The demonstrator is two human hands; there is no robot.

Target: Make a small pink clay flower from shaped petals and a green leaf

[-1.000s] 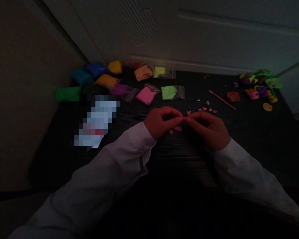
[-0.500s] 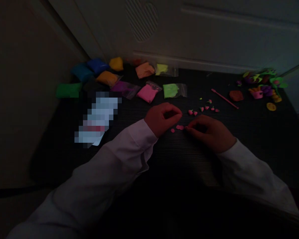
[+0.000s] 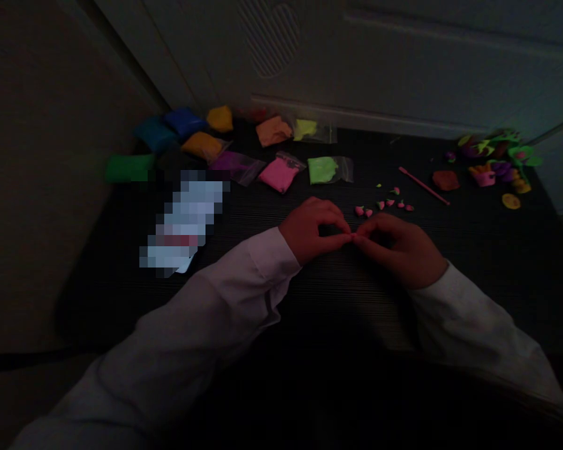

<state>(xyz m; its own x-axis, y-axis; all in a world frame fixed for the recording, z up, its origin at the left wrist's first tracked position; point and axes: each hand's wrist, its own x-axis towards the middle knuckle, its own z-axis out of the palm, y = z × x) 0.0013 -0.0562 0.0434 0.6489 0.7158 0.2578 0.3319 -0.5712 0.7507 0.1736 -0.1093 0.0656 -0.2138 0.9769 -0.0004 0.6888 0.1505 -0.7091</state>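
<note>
My left hand (image 3: 309,231) and my right hand (image 3: 398,244) meet fingertip to fingertip low over the dark table (image 3: 473,262). Both are pinched shut around a tiny pink clay piece (image 3: 353,237) between them. Just beyond the fingers lies a row of small pink and green clay bits (image 3: 385,205). A pink stick tool (image 3: 423,185) lies further right. White sleeves cover both forearms.
Bags of coloured clay lie at the back: pink (image 3: 278,174), light green (image 3: 323,169), orange (image 3: 272,131), yellow (image 3: 201,145), blue (image 3: 182,120), green (image 3: 129,167). Finished clay figures (image 3: 495,159) cluster at the far right. A blurred packet (image 3: 182,219) lies left. A white panel stands behind.
My hands parted half a second ago, leaving pink pieces on the table between them; now the fingertips have come together again over those pieces, which no longer show.
</note>
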